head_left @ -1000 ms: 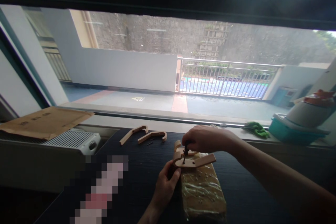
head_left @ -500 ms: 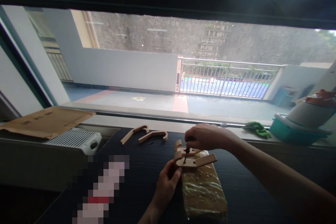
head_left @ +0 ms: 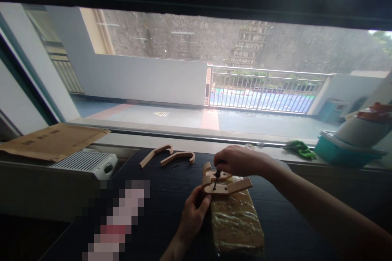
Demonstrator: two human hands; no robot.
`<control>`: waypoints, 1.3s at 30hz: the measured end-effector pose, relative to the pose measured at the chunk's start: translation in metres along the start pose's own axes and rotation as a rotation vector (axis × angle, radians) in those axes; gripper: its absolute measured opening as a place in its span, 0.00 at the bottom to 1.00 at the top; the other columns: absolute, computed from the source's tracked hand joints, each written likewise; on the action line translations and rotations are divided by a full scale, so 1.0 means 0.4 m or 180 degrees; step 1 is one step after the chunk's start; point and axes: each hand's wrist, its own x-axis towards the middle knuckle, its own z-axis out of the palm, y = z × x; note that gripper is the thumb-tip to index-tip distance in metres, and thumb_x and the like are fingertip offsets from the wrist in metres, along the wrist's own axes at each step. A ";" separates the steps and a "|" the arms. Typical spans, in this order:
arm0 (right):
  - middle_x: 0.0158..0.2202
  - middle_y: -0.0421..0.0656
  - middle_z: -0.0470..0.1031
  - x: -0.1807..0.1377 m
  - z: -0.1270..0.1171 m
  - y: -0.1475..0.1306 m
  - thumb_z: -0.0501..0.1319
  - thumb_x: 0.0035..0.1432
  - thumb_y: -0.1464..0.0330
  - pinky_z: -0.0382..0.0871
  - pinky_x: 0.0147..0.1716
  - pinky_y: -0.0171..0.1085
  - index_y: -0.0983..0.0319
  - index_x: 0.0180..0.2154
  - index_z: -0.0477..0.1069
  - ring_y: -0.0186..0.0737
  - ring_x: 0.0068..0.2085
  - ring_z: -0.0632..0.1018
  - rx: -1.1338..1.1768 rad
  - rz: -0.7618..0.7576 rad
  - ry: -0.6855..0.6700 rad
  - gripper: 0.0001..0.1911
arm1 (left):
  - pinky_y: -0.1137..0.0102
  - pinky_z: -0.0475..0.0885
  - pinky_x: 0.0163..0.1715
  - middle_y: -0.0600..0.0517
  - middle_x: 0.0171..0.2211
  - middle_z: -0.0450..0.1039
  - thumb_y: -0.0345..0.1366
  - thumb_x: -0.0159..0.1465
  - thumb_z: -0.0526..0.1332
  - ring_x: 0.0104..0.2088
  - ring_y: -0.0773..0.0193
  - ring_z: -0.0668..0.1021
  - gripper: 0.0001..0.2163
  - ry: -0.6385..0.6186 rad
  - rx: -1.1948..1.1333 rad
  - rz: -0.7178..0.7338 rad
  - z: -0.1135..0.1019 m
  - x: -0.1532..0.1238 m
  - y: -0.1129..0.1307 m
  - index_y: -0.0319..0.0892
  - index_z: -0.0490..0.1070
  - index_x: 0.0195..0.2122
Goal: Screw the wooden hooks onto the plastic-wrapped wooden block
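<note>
1. Front wooden hook [head_left: 235, 187]: lies across the near part's far end of a plastic-wrapped block [head_left: 235, 216], curled end to the left, straight arm angled up to the right. Two holes show in its flat part.
2. Screwdriver [head_left: 218, 173]: dark, nearly upright, tip at the hole nearer the curl. Any screw head under it is too small to tell.
3. Right hand [head_left: 232, 160]: closed round the screwdriver handle from above.
4. Left hand [head_left: 194, 208]: narrow grip at the curled end, thumb by the hook's near edge; some fingers hidden.
5. Step, judged: driving a screw at that hole. Next move calls for downward pressure, a straight twist and a steady left grip.
6. Rear wooden hook [head_left: 226, 175]: on the block just behind, partly covered.
7. Two loose hooks [head_left: 168, 159] and small dark pieces, probably screws [head_left: 174, 166]: left, on the dark table [head_left: 165, 208].
8. Farther out: brown envelope [head_left: 58, 140] left, green cloth [head_left: 301, 150] and teal box [head_left: 332, 151] right.
</note>
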 end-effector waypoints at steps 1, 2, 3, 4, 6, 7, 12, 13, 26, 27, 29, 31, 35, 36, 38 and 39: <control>0.31 0.42 0.76 -0.001 0.000 -0.001 0.52 0.56 0.70 0.57 0.26 0.32 0.63 0.36 0.74 0.33 0.29 0.71 -0.0011 0.0036 0.0000 0.13 | 0.70 0.69 0.43 0.49 0.38 0.76 0.38 0.55 0.62 0.42 0.58 0.76 0.13 0.0009 0.0017 -0.0004 0.000 0.000 0.001 0.40 0.70 0.40; 0.31 0.42 0.76 -0.002 0.000 -0.002 0.51 0.57 0.70 0.57 0.26 0.32 0.63 0.36 0.74 0.33 0.29 0.71 -0.0030 0.0066 0.0005 0.13 | 0.70 0.69 0.43 0.50 0.38 0.76 0.39 0.55 0.62 0.41 0.58 0.76 0.13 0.0007 0.0036 -0.0003 0.000 0.000 0.003 0.40 0.70 0.40; 0.30 0.42 0.76 -0.002 -0.001 -0.004 0.51 0.57 0.69 0.57 0.25 0.32 0.63 0.36 0.74 0.33 0.29 0.71 -0.0058 0.0085 0.0016 0.13 | 0.70 0.69 0.42 0.50 0.38 0.76 0.39 0.55 0.62 0.41 0.58 0.76 0.13 0.0001 0.0054 0.0007 0.001 -0.001 0.005 0.40 0.70 0.40; 0.30 0.42 0.76 -0.003 -0.002 -0.006 0.51 0.57 0.69 0.57 0.25 0.32 0.64 0.35 0.74 0.33 0.28 0.71 -0.0094 0.0090 0.0027 0.13 | 0.70 0.69 0.42 0.50 0.37 0.76 0.39 0.55 0.62 0.41 0.58 0.76 0.13 -0.0001 0.0071 0.0023 0.001 -0.001 0.008 0.40 0.71 0.40; 0.30 0.42 0.76 -0.003 -0.006 -0.008 0.52 0.57 0.68 0.56 0.24 0.32 0.63 0.35 0.74 0.33 0.28 0.71 -0.0146 0.0084 0.0003 0.13 | 0.70 0.69 0.42 0.50 0.37 0.77 0.39 0.55 0.62 0.40 0.58 0.76 0.12 0.0000 0.0105 0.0049 0.001 -0.003 0.014 0.40 0.71 0.39; 0.30 0.41 0.76 -0.003 -0.010 -0.010 0.52 0.57 0.67 0.56 0.24 0.32 0.62 0.35 0.74 0.33 0.28 0.71 -0.0153 0.0081 -0.0035 0.13 | 0.70 0.69 0.42 0.50 0.37 0.77 0.39 0.55 0.62 0.40 0.58 0.76 0.12 0.0007 0.0112 0.0056 0.001 -0.004 0.016 0.40 0.71 0.39; 0.33 0.41 0.76 -0.003 -0.036 -0.026 0.55 0.53 0.69 0.57 0.26 0.32 0.59 0.38 0.74 0.33 0.30 0.72 -0.0181 0.0021 -0.0227 0.12 | 0.70 0.69 0.42 0.50 0.37 0.77 0.39 0.55 0.62 0.41 0.58 0.76 0.12 -0.0005 0.0039 0.0053 0.002 -0.005 0.021 0.40 0.72 0.39; 0.33 0.41 0.76 -0.002 -0.039 -0.030 0.54 0.53 0.70 0.57 0.26 0.32 0.60 0.37 0.74 0.33 0.30 0.71 -0.0214 -0.0005 -0.0252 0.12 | 0.70 0.69 0.42 0.50 0.37 0.77 0.39 0.55 0.62 0.41 0.58 0.76 0.12 -0.0001 0.0026 0.0057 0.002 -0.005 0.020 0.40 0.72 0.39; 0.30 0.43 0.75 -0.012 0.010 -0.014 0.51 0.58 0.67 0.57 0.27 0.33 0.62 0.36 0.74 0.34 0.30 0.71 -0.0049 0.0329 0.0214 0.14 | 0.70 0.70 0.42 0.51 0.36 0.77 0.39 0.53 0.63 0.40 0.58 0.76 0.12 0.0109 0.0027 0.0023 0.005 -0.007 0.022 0.41 0.72 0.38; 0.31 0.43 0.76 -0.012 0.008 -0.015 0.50 0.58 0.67 0.57 0.27 0.33 0.62 0.36 0.74 0.34 0.30 0.71 -0.0048 0.0361 0.0198 0.14 | 0.70 0.70 0.42 0.51 0.36 0.77 0.39 0.53 0.63 0.40 0.58 0.76 0.12 0.0113 0.0027 0.0034 0.005 -0.007 0.024 0.41 0.72 0.38; 0.31 0.43 0.76 -0.013 -0.001 -0.017 0.51 0.58 0.67 0.57 0.26 0.33 0.62 0.37 0.74 0.34 0.29 0.71 -0.0055 0.0382 0.0087 0.14 | 0.71 0.70 0.41 0.51 0.36 0.77 0.39 0.53 0.63 0.40 0.59 0.76 0.11 0.0105 0.0016 0.0050 0.005 -0.008 0.026 0.41 0.72 0.37; 0.31 0.42 0.76 -0.015 -0.014 -0.018 0.52 0.57 0.66 0.56 0.24 0.32 0.61 0.37 0.74 0.34 0.29 0.71 -0.0070 0.0354 -0.0048 0.13 | 0.71 0.70 0.41 0.52 0.35 0.77 0.38 0.54 0.63 0.39 0.59 0.76 0.11 0.0091 -0.0008 0.0057 0.004 -0.007 0.024 0.41 0.72 0.37; 0.33 0.40 0.76 -0.020 -0.030 -0.023 0.54 0.53 0.69 0.56 0.26 0.32 0.59 0.37 0.74 0.34 0.30 0.71 -0.0072 0.0186 -0.0139 0.11 | 0.71 0.70 0.41 0.51 0.36 0.76 0.37 0.55 0.62 0.40 0.59 0.76 0.11 0.0004 -0.0026 0.0077 0.001 -0.005 0.012 0.41 0.71 0.39; 0.32 0.39 0.76 -0.020 -0.029 -0.025 0.54 0.53 0.69 0.56 0.26 0.32 0.58 0.37 0.74 0.33 0.30 0.71 -0.0053 0.0131 -0.0137 0.12 | 0.71 0.69 0.42 0.51 0.36 0.76 0.37 0.55 0.62 0.40 0.59 0.76 0.11 -0.0014 -0.0023 0.0080 0.000 -0.004 0.010 0.40 0.71 0.39; 0.32 0.38 0.76 -0.017 -0.022 -0.028 0.53 0.54 0.70 0.56 0.26 0.32 0.57 0.37 0.74 0.33 0.30 0.71 -0.0008 0.0038 -0.0113 0.12 | 0.70 0.69 0.42 0.51 0.37 0.76 0.37 0.56 0.61 0.40 0.59 0.76 0.12 -0.0024 -0.0013 0.0072 0.000 -0.004 0.007 0.40 0.70 0.40; 0.31 0.38 0.76 -0.015 -0.018 -0.028 0.53 0.54 0.70 0.56 0.26 0.32 0.57 0.37 0.74 0.33 0.29 0.71 0.0003 0.0004 -0.0086 0.12 | 0.70 0.69 0.42 0.51 0.37 0.76 0.37 0.56 0.61 0.40 0.59 0.76 0.12 -0.0023 -0.0005 0.0065 -0.001 -0.004 0.007 0.40 0.70 0.40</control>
